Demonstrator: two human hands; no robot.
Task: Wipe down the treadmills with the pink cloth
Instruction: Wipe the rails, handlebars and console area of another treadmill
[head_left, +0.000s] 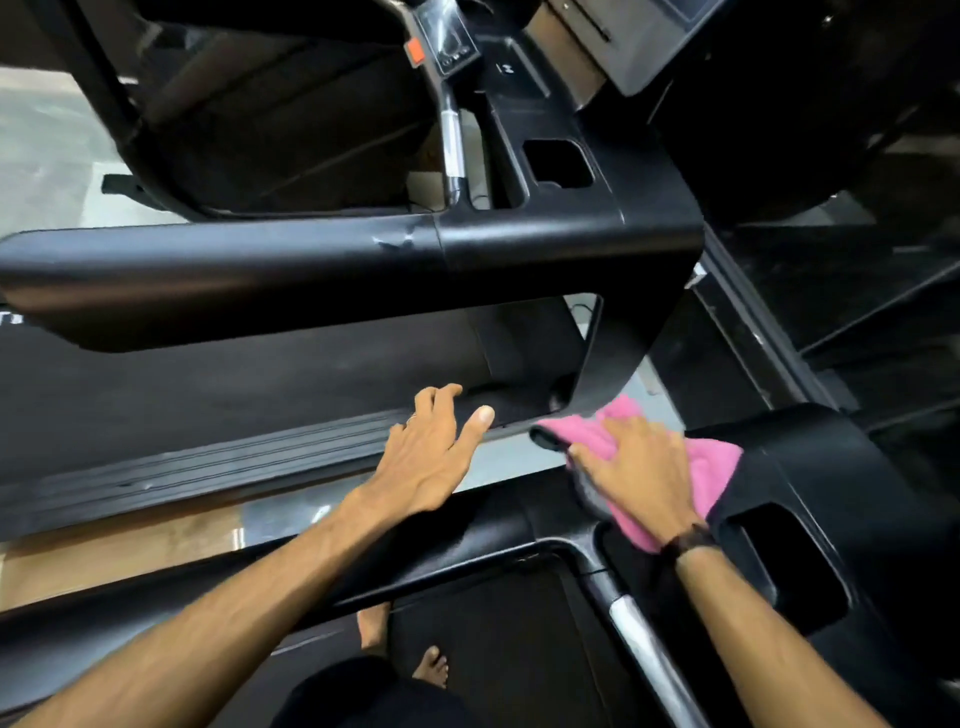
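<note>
My right hand lies flat on the pink cloth with fingers spread, pressing it onto the black console corner of the near treadmill. The cloth bunches out past my fingertips and trails under my wrist. My left hand reaches forward over the near treadmill's black handrail, fingers relaxed and slightly curved, holding nothing; whether it touches anything I cannot tell. A second treadmill stands just beyond, its thick black side rail crossing the view.
The far treadmill's belt and ribbed side step lie under the rail. A silver grip bar slants at lower right. My bare feet stand on the near belt. Pale floor shows at upper left.
</note>
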